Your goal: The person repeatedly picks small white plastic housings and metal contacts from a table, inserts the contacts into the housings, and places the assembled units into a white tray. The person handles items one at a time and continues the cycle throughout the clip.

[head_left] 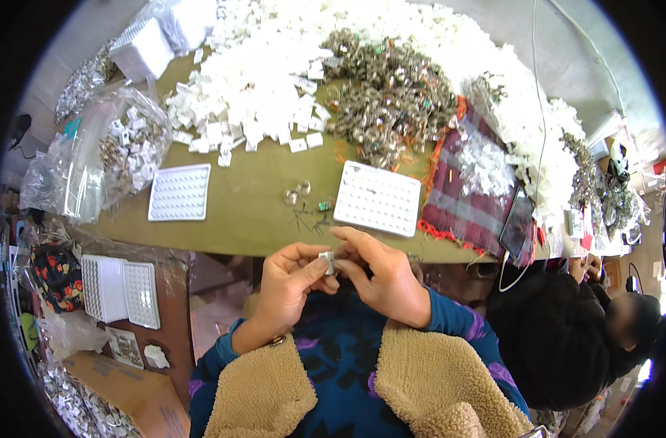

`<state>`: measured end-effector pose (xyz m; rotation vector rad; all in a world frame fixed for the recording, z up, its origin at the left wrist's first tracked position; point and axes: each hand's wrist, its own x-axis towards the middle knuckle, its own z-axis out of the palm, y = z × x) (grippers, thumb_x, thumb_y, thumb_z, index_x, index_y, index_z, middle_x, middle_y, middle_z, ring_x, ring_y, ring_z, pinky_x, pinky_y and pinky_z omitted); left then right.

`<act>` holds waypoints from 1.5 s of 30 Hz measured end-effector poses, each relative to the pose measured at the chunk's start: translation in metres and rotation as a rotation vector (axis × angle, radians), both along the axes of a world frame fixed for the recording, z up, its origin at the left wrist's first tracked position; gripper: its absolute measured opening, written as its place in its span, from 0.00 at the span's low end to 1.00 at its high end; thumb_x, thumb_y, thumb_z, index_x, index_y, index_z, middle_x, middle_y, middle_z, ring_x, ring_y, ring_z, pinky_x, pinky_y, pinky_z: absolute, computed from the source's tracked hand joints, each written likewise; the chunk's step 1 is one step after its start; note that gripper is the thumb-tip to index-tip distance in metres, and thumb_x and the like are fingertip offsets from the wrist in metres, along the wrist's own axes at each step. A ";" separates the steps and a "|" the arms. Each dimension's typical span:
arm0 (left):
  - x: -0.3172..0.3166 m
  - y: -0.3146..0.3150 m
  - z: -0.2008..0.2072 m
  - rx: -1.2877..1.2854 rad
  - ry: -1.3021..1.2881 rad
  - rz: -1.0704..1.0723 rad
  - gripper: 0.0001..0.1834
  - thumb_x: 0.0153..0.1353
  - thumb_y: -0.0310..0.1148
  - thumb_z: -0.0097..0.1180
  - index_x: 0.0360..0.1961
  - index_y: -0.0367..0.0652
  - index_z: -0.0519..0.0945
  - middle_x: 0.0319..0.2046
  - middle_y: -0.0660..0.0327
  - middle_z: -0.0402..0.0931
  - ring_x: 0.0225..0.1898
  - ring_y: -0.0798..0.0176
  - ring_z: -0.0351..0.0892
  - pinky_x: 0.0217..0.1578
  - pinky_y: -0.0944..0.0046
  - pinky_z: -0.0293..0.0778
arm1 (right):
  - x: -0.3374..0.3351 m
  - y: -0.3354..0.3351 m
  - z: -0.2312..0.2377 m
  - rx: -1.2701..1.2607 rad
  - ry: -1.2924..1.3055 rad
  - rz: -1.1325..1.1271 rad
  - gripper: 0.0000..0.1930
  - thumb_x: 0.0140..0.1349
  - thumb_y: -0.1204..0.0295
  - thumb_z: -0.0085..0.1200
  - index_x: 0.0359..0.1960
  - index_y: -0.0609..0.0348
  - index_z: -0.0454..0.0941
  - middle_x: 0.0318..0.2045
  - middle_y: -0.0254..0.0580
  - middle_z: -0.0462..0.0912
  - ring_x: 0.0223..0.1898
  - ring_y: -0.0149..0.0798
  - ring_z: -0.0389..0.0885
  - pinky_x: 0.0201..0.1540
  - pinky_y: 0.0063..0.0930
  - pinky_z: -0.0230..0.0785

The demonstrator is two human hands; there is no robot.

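Observation:
Just beyond the table's near edge, my left hand (285,281) pinches a small white piece (327,257) between thumb and fingers. My right hand (384,277) meets it from the other side, thumb and fingers bent in close; whatever its fingertips grip is too small to make out. On the table ahead lie a few shiny metal rings (297,193), a tiny green piece (324,206) and several thin dark pins (303,220). A white dimpled tray (377,199) sits ahead of my right hand, and a second dimpled tray (179,191) lies farther left.
A heap of white square pieces (238,102) and a pile of metal rings (391,91) cover the far side. Plaid cloth (471,193) with a phone (517,219) lies right. Clear bags (132,146) and stacked trays (103,288) stand left. A co-worker (559,336) sits at right.

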<state>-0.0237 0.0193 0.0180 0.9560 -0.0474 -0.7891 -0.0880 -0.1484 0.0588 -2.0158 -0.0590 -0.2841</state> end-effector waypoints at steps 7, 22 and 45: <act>0.010 0.002 -0.010 -0.093 0.103 -0.006 0.11 0.66 0.25 0.58 0.48 0.32 0.78 0.32 0.53 0.84 0.29 0.63 0.85 0.32 0.65 0.84 | 0.011 -0.004 -0.008 -0.019 -0.022 0.016 0.25 0.57 0.89 0.54 0.58 0.62 0.72 0.35 0.47 0.76 0.36 0.45 0.80 0.39 0.33 0.75; 0.040 0.011 -0.019 -0.237 0.251 -0.013 0.12 0.69 0.30 0.56 0.47 0.32 0.78 0.33 0.54 0.83 0.29 0.65 0.84 0.33 0.66 0.84 | 0.044 0.011 -0.024 0.449 0.181 0.023 0.24 0.65 0.87 0.51 0.62 0.63 0.66 0.38 0.37 0.76 0.37 0.25 0.77 0.38 0.17 0.74; 0.053 0.017 -0.018 -0.547 0.256 -0.044 0.09 0.74 0.33 0.47 0.47 0.37 0.70 0.37 0.58 0.68 0.30 0.63 0.78 0.32 0.62 0.82 | 0.172 -0.048 0.000 -0.928 -0.213 0.201 0.10 0.51 0.83 0.56 0.37 0.63 0.77 0.38 0.46 0.79 0.41 0.51 0.78 0.46 0.40 0.72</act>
